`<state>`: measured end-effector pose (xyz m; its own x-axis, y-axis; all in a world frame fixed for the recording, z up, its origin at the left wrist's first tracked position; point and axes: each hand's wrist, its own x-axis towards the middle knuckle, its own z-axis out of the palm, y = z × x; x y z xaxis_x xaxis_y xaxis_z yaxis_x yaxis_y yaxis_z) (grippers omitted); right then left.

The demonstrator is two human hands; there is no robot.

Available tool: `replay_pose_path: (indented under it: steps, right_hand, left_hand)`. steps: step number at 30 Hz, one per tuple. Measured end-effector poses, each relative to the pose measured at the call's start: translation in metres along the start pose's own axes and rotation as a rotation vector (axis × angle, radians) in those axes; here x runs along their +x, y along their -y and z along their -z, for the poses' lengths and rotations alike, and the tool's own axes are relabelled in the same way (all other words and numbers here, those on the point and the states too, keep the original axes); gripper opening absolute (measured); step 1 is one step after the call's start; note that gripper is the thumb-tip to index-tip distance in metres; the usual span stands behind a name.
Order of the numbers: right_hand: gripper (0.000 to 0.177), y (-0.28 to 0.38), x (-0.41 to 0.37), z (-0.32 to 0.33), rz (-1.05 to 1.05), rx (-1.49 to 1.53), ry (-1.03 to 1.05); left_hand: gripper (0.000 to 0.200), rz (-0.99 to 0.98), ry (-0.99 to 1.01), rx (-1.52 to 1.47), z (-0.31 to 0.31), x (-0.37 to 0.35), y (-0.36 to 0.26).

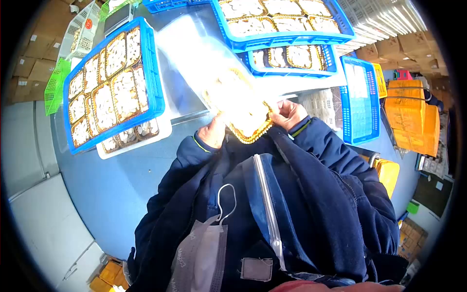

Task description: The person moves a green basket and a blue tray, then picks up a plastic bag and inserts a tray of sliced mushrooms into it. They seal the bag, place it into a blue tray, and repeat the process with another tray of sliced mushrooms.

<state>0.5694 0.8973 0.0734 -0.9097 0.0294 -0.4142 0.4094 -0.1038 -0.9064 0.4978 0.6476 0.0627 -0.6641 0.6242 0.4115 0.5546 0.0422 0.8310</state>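
Note:
Close to my chest, I hold a gold ruffle-edged tray [249, 138] between both hands. Its contents are washed out by glare. A clear plastic bag [187, 51] stretches from the tray toward the upper left; it seems to lie over part of the tray, but the glare hides how far. My left hand [213, 131] grips the near left side, fingers partly hidden beneath. On the other side, my right hand [288, 114] pinches the tray's right edge, thumb and fingers closed.
At left, a blue crate [158, 92] of gold trays with white pieces rests on a white crate [165, 131]. More filled blue crates [287, 41] are stacked ahead. A blue basket [360, 131] and orange packages [406, 117] stand at right.

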Motion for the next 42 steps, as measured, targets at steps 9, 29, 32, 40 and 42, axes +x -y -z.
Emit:
replay_pose_path:
  steps: [9,29,32,40,42]
  right_hand:
    - [0.069,0.0,-0.026,0.002,-0.085,-0.179,-0.033]
    - [0.04,0.002,-0.018,-0.009,0.095,-0.101,-0.056]
    - [0.038,0.006,-0.018,-0.011,0.078,-0.126,-0.025]
    - [0.052,0.0,-0.016,-0.008,0.117,0.005,0.09]
    - [0.059,0.0,-0.016,-0.006,0.13,0.028,0.066]
  left_hand:
    - [0.039,-0.157,0.516,-0.025,-0.037,-0.04,0.062]
    - [0.08,0.376,0.006,-1.22,0.029,-0.035,0.043]
    - [0.076,0.734,-0.303,-1.25,0.018,-0.035,0.065]
    - [0.071,0.723,0.063,-1.648,-0.006,0.023,0.04]
    - [0.063,0.843,-0.008,-1.759,-0.004,0.032,0.025]
